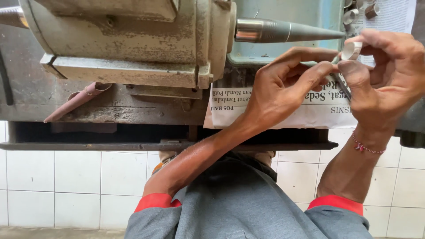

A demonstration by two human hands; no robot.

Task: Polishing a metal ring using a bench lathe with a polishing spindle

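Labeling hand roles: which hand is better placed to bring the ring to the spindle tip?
Right, probably. The right hand pinches the ring just below the spindle tip; the left hand only touches it.

Motor housing (pixel 128 40) on workbench (pixel 26 97), toward left end. Tapered spindle (pixel 287 31) juts from housing's right side, tip pointing right. Second taper tip (pixel 11 17) at housing's left side. Slim cone (pixel 73 104) lies on bench in front of housing, near front edge. Newspaper sheet (pixel 234 113) on bench right of housing, reaching front edge, under both hands. Left hand (pixel 283 84) and right hand (pixel 389 79) meet just below spindle tip; ring (pixel 351 51) pinched between them. Loose rings (pixel 354 13) at back right, behind hands. Tiled floor (pixel 66 177) below bench edge.
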